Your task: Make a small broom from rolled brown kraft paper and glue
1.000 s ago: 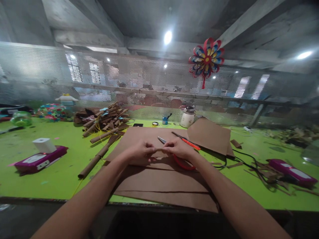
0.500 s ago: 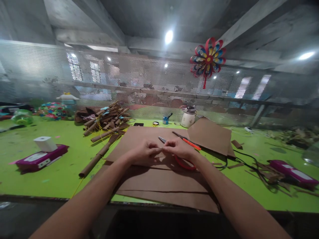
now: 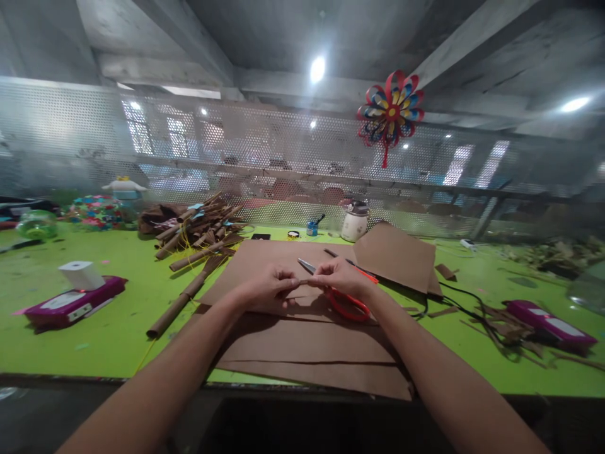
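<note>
My left hand [image 3: 271, 287] and my right hand [image 3: 338, 277] are raised close together over large sheets of brown paper [image 3: 307, 343]. Pinched between the fingertips of both is a small, thin brown strip [image 3: 305, 282], apparently paper. Beneath my right hand lies a pair of scissors with red-orange handles [image 3: 350, 308]; its metal blades point to the far left, partly hidden by that hand. Just behind my right hand rests a long, slim dark tool with an orange part [image 3: 366, 273], whose kind I cannot make out. Folded brown paper [image 3: 397, 258] stands to its right.
Rolled brown paper tubes [image 3: 172, 312] and a tied pile of them [image 3: 203, 227] lie left. Purple power strips [image 3: 78, 304] [image 3: 551, 325] flank the green table. A white jug [image 3: 354, 222] and a blue ink bottle [image 3: 312, 227] stand behind. Cables and paper scraps [image 3: 496, 321] lie right.
My hands have drawn slightly apart, so more of the thin strip shows between the fingertips. The whole view has shifted a little, and more of the scissors' handle is visible.
</note>
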A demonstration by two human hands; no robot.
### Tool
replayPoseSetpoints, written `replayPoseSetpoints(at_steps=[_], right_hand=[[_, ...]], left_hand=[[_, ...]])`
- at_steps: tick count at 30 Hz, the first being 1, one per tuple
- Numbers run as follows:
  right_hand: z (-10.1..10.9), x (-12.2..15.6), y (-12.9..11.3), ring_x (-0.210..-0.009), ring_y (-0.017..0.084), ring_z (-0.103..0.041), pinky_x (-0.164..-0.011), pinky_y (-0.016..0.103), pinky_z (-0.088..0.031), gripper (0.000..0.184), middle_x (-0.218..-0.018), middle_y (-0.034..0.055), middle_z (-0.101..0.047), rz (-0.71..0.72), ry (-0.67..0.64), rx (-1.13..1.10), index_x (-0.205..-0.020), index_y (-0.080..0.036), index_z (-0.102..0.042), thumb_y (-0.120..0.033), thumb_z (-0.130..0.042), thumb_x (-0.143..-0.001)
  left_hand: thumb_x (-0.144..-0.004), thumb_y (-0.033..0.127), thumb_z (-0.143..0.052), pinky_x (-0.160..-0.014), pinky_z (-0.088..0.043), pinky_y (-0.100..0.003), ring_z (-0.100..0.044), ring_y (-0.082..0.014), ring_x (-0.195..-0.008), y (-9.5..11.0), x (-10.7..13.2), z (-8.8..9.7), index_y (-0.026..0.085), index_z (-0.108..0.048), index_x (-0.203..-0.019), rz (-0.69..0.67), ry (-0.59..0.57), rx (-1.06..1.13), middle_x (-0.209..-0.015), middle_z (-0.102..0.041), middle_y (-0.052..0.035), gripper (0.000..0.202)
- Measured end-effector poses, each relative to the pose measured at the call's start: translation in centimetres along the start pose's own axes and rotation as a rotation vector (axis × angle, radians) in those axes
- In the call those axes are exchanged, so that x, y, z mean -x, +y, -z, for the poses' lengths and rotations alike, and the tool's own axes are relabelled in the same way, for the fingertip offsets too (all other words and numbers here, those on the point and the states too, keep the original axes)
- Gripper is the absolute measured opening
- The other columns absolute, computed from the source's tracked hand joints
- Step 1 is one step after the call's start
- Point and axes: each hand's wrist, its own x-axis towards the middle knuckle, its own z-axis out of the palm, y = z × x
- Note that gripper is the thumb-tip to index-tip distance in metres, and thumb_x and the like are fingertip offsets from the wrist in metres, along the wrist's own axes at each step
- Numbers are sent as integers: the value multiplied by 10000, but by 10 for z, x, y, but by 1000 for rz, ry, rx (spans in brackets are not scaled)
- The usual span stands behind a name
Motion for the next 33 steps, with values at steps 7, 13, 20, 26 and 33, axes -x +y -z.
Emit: replayPoseSetpoints(at_steps=[7, 13, 20, 26, 33], right_hand=[[3, 3, -2, -489, 96, -539, -525, 214, -398, 333, -517, -4, -588, -23, -85, -64, -745, -114, -614, -439, -616, -677], [10, 0, 3, -499, 100, -549, -545, 232, -423, 335, -561, -4, -592, -29, -98, -149, -779, -117, -599, -436, -620, -677], [12, 0, -1, -630, 88, -559, -617, 227, -433, 273, -758, 16, -617, 98, -15, -396, -951, -152, -613, -280, -606, -710], [-3, 11, -19, -789, 131, -571, -747, 285, -427, 261, -880, 42, -633, 164, -230, -322, -933, -168, -654, -180, -617, -675], [1, 6, -15, -750, 134, -539, -707, 275, -424, 308, -858, 55, -616, 168, -131, -253, -938, -132, -637, -353, -604, -726]], left_hand=[[-735, 445, -487, -492, -344, -217, -486, -101, -485, -5, 1, 4, 156, -456, -596, -5, 17, -97, -496, -465, 37, 322], [-761, 452, -467, -511, -333, -218, -526, -113, -520, -9, -3, 11, 148, -487, -623, -29, 40, -139, -524, -545, 17, 334], [-762, 479, -485, -536, -352, -223, -561, -119, -550, -2, 2, 7, 134, -530, -742, -64, -9, 62, -603, -615, -17, 349], [-762, 458, -512, -504, -345, -215, -579, -125, -538, -4, 2, -1, 123, -530, -782, -47, -147, 279, -617, -623, -37, 336], [-739, 371, -579, -670, -411, -249, -573, -131, -705, -15, -6, -3, 101, -595, -860, -51, -114, 435, -805, -633, -88, 297]])
